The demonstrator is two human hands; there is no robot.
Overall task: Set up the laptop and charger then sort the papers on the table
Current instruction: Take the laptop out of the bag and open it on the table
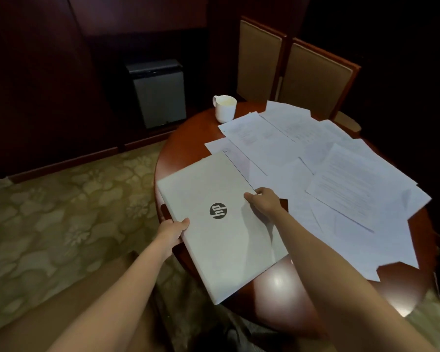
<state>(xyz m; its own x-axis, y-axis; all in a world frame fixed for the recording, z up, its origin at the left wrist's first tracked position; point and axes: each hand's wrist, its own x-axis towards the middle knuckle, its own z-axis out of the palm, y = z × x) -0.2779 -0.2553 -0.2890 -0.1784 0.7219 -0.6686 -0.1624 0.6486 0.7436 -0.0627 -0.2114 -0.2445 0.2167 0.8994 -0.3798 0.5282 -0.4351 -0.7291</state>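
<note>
Head view looks down on a round desk (285, 288) of glossy reddish wood, with both bare forearms reaching in from the bottom edge. Between the hands is the laptop (229, 250), silver and closed, its round dark logo facing up. It lies at an angle over the near left part of the desk, its left long edge and near corner jutting past the rim over the floor. Whether it rests on the wood or is lifted a little I cannot tell.

The left hand (174, 231) grips the laptop's left long edge about halfway along, thumb lying on top of the lid and fingers tucked under, out of sight. The right hand (263, 201) holds the opposite long edge nearer the far corner, thumb on the lid and fingers curled round the side.

The papers (341, 179) are white printed sheets, spread loose and overlapping over the far and right parts of the desk (the print is too blurred to read). The laptop's far corner covers the edge of one sheet.

A white mug (225, 109) stands at the far left rim of the desk, just beside the nearest sheets. Two chairs (313, 77) with tan padded backs stand close together behind the desk. A grey box (158, 95) sits in a recess of the dark wall panelling, and a patterned carpet (61, 212) covers the floor to the left.
</note>
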